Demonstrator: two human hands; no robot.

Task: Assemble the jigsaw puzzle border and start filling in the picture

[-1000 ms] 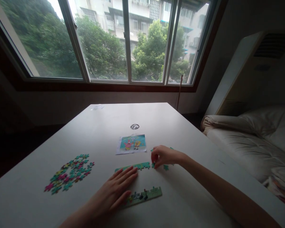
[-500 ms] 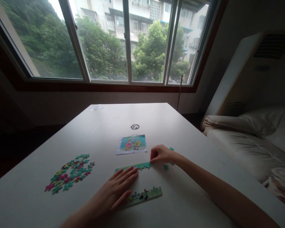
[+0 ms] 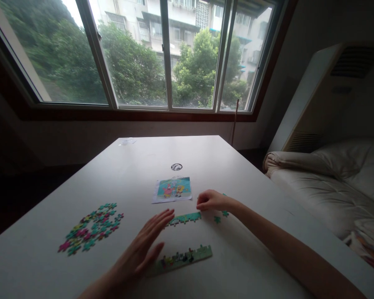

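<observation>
Head cam: thumb-spread left hand (image 3: 145, 238) maybe steadied the long teal jigsaw strip (image 3: 187, 218); right hand (image 3: 213, 200) bunched toward the white tabletop (image 3: 149, 155)'s right edge (couldn't tell if pinching).

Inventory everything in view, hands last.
Table: one, white, centre
Loose pieces: many, multicoloured, left
Upper strip: one, teal, middle
Lower strip: one, green, nearer
Stray pieces: three visible, teal, right
Picture: one, teal, beyond strips
Oval: one, grey, beyond picture
Scrap: one, clear, far corner
Window: one, brown-framed, ahead
Trees: several, green, outside
Buildings: uncounted, grey, outside
Pole: one, brown, below window
Sofa: one, cream, right
Vented unit: one, pale, right
Left hand: one, bare, upper strip's left
Right hand: one, bare, its right
</observation>
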